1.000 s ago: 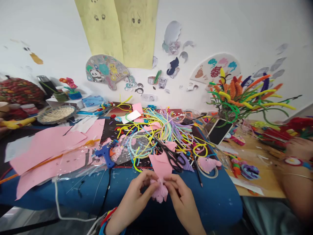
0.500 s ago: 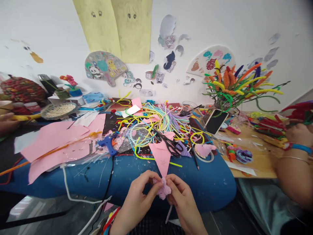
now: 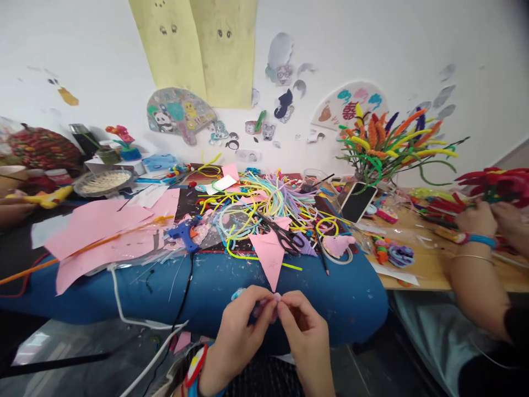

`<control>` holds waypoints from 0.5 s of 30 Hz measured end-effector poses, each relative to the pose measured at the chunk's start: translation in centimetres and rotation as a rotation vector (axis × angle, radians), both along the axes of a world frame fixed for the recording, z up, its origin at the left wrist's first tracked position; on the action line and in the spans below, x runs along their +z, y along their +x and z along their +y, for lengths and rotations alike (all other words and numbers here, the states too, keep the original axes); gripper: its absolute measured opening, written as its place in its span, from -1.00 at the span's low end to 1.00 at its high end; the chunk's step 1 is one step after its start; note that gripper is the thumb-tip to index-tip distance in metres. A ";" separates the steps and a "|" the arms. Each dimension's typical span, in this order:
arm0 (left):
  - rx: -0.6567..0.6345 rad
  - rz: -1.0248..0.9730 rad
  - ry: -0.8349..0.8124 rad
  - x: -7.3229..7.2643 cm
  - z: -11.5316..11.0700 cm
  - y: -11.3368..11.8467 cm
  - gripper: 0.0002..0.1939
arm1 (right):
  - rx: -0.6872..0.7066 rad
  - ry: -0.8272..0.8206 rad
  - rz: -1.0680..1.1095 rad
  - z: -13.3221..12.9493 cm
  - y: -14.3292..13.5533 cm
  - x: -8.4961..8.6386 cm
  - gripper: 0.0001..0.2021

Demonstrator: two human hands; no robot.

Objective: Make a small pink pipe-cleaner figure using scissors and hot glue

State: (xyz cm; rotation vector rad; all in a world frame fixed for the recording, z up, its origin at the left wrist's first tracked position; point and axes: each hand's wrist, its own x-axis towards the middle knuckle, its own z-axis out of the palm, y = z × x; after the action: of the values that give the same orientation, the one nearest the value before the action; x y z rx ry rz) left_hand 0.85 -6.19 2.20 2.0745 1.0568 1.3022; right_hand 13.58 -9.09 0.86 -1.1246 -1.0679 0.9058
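Observation:
My left hand (image 3: pixel 250 322) and my right hand (image 3: pixel 305 331) meet above the front edge of the table, thumbs and fingertips pinched together. Between them is a small fuzzy lilac-pink pipe-cleaner piece (image 3: pixel 276 298), mostly hidden by the fingers. Just beyond the fingertips, a folded pink paper (image 3: pixel 269 258) points towards me. Black-handled scissors (image 3: pixel 286 234) lie across its far end. A little blue object (image 3: pixel 237 294) peeks out behind my left hand; I cannot make out what it is.
A heap of pastel pipe cleaners (image 3: pixel 276 196) covers the table's middle. A blue glue gun (image 3: pixel 187 236) lies left, beside pink paper sheets (image 3: pixel 99 229). At right are a phone (image 3: pixel 359 202), a vase of pipe-cleaner flowers (image 3: pixel 382 140) and another person's hands (image 3: pixel 477 220).
My fingers have closed further over the pipe-cleaner piece, so less of it shows. The view has shifted slightly. At right, the other person's red pipe-cleaner flower shows more.

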 end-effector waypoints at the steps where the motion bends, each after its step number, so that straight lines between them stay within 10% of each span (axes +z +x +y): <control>1: 0.001 -0.013 0.012 -0.2 -0.1 0.0 -0.91 | -0.015 0.013 -0.014 -0.1 -0.2 0.0 -0.84; 15: -0.048 -0.077 0.055 -1.1 0.6 -1.3 -0.87 | 0.018 -0.022 -0.071 -0.2 -0.6 0.4 -0.82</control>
State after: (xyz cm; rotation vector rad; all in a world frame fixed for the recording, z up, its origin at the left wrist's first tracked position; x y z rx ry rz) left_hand -0.40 -5.62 1.15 2.0593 0.9431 1.3898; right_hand 12.94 -9.31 1.23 -1.1748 -1.1297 0.8990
